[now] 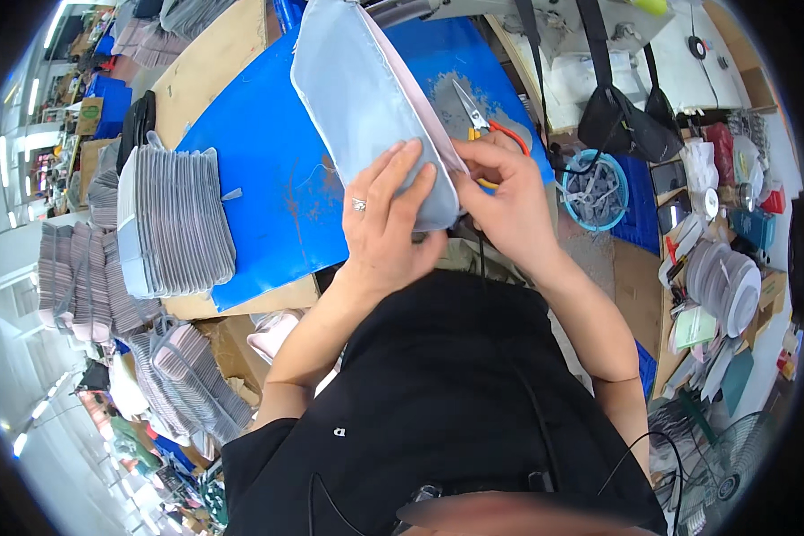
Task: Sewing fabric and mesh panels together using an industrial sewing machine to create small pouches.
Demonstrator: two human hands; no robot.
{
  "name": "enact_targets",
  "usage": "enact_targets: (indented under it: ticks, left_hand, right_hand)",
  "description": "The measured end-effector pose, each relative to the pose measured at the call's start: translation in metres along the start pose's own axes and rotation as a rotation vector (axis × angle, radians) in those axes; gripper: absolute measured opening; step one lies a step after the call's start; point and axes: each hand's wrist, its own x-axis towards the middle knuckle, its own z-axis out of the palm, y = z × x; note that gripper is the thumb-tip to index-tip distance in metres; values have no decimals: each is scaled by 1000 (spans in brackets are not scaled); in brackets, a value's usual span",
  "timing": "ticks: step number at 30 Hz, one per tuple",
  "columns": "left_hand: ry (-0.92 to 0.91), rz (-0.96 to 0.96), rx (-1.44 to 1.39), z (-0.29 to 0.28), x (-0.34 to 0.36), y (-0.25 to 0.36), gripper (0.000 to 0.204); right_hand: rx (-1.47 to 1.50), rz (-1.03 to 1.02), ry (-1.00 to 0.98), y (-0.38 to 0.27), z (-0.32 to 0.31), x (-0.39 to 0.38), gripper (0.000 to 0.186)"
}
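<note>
Bare hands side by side

The left hand [384, 210] lies palm down, fingers extended, thumb apart. The right hand [509, 196] is angled inward, thumb and forefinger pinching. The left forearm [317, 326] and right forearm [590, 313] converge, both elbows bent.

Blk short-sleeved top [447, 384] has sm. white mark [339, 432]; silver ring [359, 205] on L hand [386, 214]; thin blk cable [523, 380] down front.

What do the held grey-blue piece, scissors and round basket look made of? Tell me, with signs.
Grey-blue piece: probably fabric, smooth with slight sheen; fuzzy fibres show along its edge.
Scissors: likely steel blades, by their metallic shine; the orange-and-yellow handles look like plastic.
Round basket: probably moulded plastic, judging by its even turquoise colour; finish unclear.
</note>
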Motion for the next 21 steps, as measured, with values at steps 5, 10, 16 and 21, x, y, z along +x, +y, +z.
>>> enact_targets:
  ticks: [5, 10, 16, 21]
  left_hand:
    - [115, 74, -16, -9, 5, 0, 39]
    - [-104, 139, 144, -29, 31, 0, 37]
    - [-165, 207, 207, -37, 64, -30, 34]
    - [-196, 225, 226, -39, 87, -58, 34]
  right_hand:
    - [319, 180, -48, -7, 7, -14, 22]
    - [597, 219, -58, -10, 18, -8, 21]
    - [653, 190, -37, -12, 37, 25, 22]
    - [672, 175, -49, -16, 46, 56, 23]
